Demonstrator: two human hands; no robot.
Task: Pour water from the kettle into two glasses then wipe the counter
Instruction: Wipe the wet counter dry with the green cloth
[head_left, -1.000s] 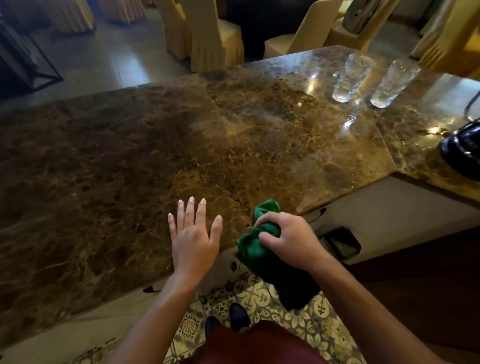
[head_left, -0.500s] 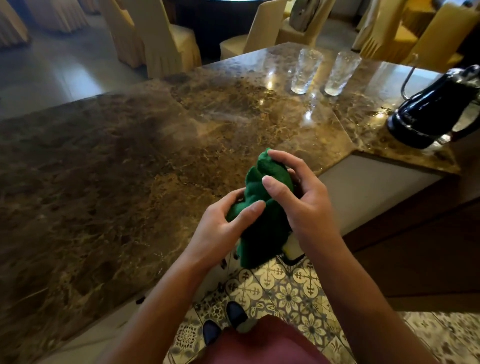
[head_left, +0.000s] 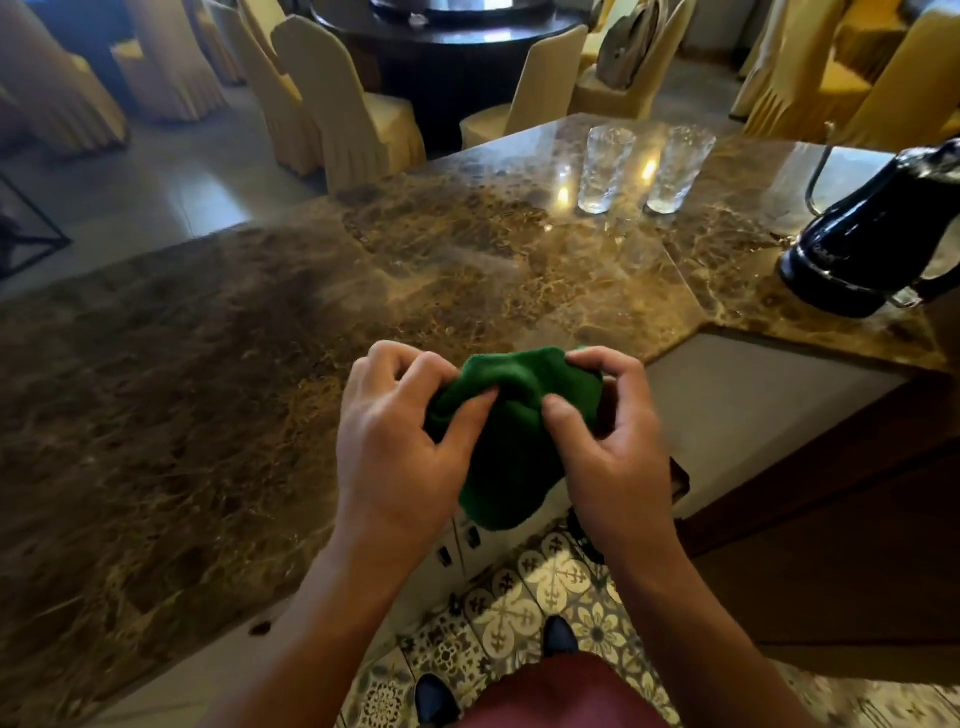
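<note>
Holding: you have the green cloth (head_left: 511, 415) bunched between both hands, above the near edge of the counter (head_left: 208, 389), so it hangs free over the tiled floor (head_left: 524, 603) and can be gathered into a pad.
Left hand: your left hand (head_left: 400, 441) sits on the cloth's left side, thumb and curled fingers (head_left: 415, 371) pinched onto a fold, probably to steady it while the other hand reshapes it.
Right hand: your right hand (head_left: 613, 447) grips the right side, thumb pressed into the fabric and fingers curled over the top edge, clamped on the cloth.
Glasses: the two glasses (head_left: 605, 169) stand side by side at the far edge of the counter, well apart from your hands, which leaves the broad middle free for wiping. Whether they hold water I cannot tell.
Kettle: the dark kettle (head_left: 872, 244) rests on the counter at the far right, clear of the glasses, so pouring looks finished.
Change from a second ago: then only your right hand held the cloth at the counter edge, and your left lay flat and spread on the stone. Half a second ago the left had come onto the cloth. Now both hands hold it level, side by side.
</note>
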